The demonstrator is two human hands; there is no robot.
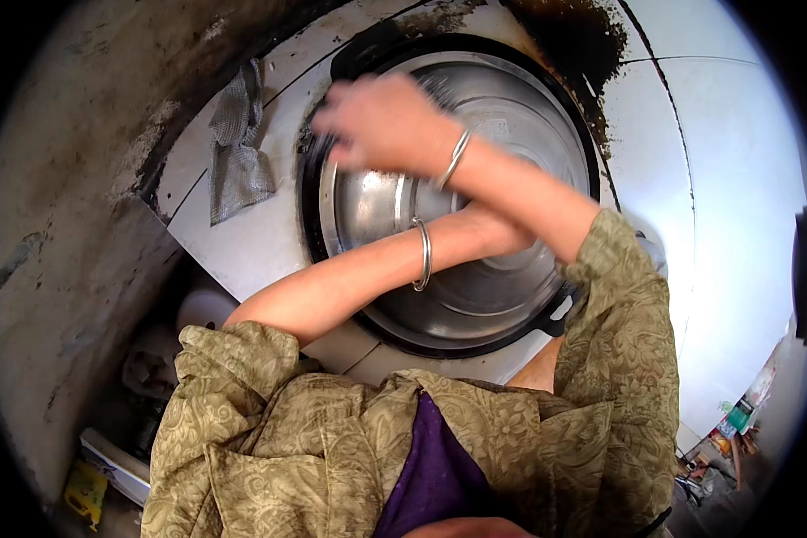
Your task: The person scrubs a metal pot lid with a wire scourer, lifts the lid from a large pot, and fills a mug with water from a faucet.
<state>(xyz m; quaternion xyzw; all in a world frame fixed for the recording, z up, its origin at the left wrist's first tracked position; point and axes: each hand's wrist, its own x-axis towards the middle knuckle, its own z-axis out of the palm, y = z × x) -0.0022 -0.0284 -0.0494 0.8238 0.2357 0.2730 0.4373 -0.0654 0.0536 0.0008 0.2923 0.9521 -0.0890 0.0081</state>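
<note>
A large, shiny round metal pan point(376, 215) with concentric rings sits inside a black rim point(313, 222) with handle-like lugs, before me on a tiled surface. My forearms cross over it. My right hand point(387, 124) is over the pan's far left side, blurred, with its fingers apart and nothing seen in them. My left hand point(504, 232) reaches over the middle of the pan beneath my right forearm. Its fingers are hidden there, so I cannot see whether they hold anything. Each wrist wears silver-coloured bangles.
A crumpled grey mesh cloth point(241, 168) lies on the white tiles point(242, 249) left of the pan. A stained wall point(81, 202) rises at the left. Black soot point(578, 40) marks the far tiles. Mixed clutter point(719, 457) lies low at the right, and a yellow packet point(86, 487) at lower left.
</note>
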